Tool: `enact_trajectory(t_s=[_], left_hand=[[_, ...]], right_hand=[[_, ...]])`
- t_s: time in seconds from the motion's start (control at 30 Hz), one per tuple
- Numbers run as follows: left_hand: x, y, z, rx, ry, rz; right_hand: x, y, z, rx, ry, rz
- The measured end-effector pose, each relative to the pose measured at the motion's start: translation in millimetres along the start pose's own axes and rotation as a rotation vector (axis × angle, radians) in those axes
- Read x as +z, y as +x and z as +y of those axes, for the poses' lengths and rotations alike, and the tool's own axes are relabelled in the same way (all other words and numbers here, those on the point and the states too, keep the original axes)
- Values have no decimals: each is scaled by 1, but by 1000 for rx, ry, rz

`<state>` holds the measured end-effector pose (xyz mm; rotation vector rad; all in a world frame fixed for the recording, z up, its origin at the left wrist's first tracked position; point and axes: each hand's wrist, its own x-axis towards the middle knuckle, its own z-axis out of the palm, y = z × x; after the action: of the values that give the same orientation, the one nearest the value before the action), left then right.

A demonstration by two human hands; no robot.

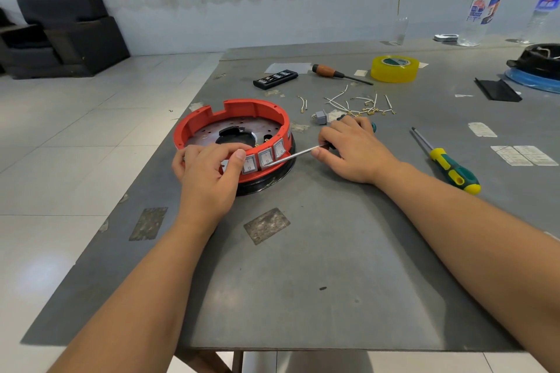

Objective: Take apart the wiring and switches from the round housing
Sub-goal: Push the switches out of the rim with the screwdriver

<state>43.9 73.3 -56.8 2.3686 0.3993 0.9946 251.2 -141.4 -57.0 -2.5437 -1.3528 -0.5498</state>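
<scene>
A round red housing [242, 109] on a black base stands at the table's left. Three silver rocker switches [265, 157] sit in its near wall. My left hand [209, 172] grips the housing's near rim, thumb on top beside the leftmost switch. My right hand [351, 148] holds a screwdriver [295, 155]; its metal shaft reaches left, with the tip at the lower edge of the middle switch. Several loose white wires with brass terminals [360, 104] lie on the table behind my right hand. One removed grey switch [321, 117] lies beside them.
The grey table [303, 266] also carries a green-yellow screwdriver [448, 166] at right, a wooden-handled screwdriver [336, 73], a black bit case [275, 79], a yellow tape roll [394, 68], a black part on a blue ring [536, 70], and bottles [478, 15] at the back.
</scene>
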Motion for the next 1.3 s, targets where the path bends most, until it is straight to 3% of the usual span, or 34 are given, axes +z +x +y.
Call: enact_trajectory(t_s=[0.57,1.0,1.3], left_hand=[[-2,-2,0,9,-13,-1],[-3,-3,-2,16,-67,7],[-3,-4,-3,21,-72,5]], right_hand=[[-6,-5,-3,-17,-73,25],[-22,-52,-26,189,-237,303],[-29,-51,-41,201,-325,399]])
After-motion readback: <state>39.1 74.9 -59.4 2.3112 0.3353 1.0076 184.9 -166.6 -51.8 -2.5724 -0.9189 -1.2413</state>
